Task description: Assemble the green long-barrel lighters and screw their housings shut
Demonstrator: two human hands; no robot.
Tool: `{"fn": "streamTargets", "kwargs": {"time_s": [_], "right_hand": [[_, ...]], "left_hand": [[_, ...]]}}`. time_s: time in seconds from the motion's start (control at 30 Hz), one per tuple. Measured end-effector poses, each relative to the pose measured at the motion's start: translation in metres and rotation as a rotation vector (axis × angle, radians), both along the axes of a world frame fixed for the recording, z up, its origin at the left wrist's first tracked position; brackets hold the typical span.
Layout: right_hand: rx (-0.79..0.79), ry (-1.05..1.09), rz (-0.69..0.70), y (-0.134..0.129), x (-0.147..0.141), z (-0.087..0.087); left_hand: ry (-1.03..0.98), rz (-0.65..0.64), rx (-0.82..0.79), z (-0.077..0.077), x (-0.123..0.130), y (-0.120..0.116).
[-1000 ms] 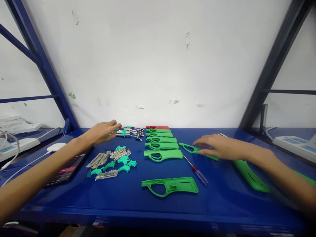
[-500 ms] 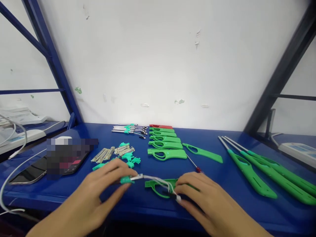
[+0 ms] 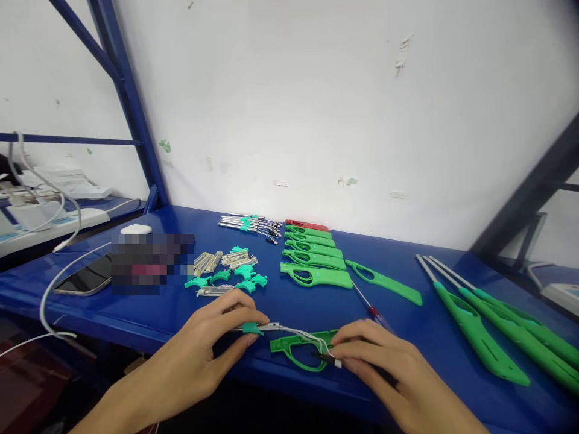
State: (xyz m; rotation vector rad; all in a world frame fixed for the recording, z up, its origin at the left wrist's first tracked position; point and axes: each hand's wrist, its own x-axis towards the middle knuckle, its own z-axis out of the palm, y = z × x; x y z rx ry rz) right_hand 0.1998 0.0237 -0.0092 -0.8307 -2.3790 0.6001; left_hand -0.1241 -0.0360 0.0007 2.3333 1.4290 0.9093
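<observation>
My left hand point(image 3: 212, 340) is closed on a thin metal lighter tube point(image 3: 272, 327) with a teal plastic piece point(image 3: 251, 328) around it. Pale wires point(image 3: 304, 332) run from the tube's right end to a small black igniter with a white end point(image 3: 333, 361). Fingertips of my right hand point(image 3: 384, 361) pinch this igniter by its white end. Beneath the wires lies an open green lighter shell half point(image 3: 281, 345) on the blue table point(image 3: 253, 380); my right hand covers its far end.
Behind are a row of green lighter shells point(image 3: 323, 277), a red shell point(image 3: 307, 225) and wired tubes point(image 3: 239, 223). Teal pieces point(image 3: 244, 271) and clear parts point(image 3: 208, 263) lie left, beyond them a phone point(image 3: 85, 277). A screwdriver point(image 3: 373, 311) and long green lighters point(image 3: 479, 337) lie right.
The camera view has turned left, so most things sit further right in it. Both hands keep their hold; the tube and wires have shifted only slightly over the green shell.
</observation>
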Motion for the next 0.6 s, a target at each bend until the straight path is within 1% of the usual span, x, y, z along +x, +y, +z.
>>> {"fn": "streamTargets", "kwargs": {"time_s": [0.17, 0.4, 0.47, 0.6], "right_hand": [[-0.015, 0.022, -0.011, 0.003, 0.003, -0.005], [-0.005, 0.062, -0.133, 0.003, 0.006, -0.012], [0.009, 0.082, -0.150, 0.003, 0.006, -0.013], [-0.012, 0.100, -0.164, 0.003, 0.008, -0.016]], "left_hand": [[0.009, 0.005, -0.066, 0.001, 0.001, -0.001], [-0.005, 0.006, -0.054, -0.002, 0.000, -0.003], [-0.001, -0.004, -0.057, -0.004, 0.001, -0.003], [0.031, -0.041, -0.062, -0.005, 0.002, -0.001]]}}
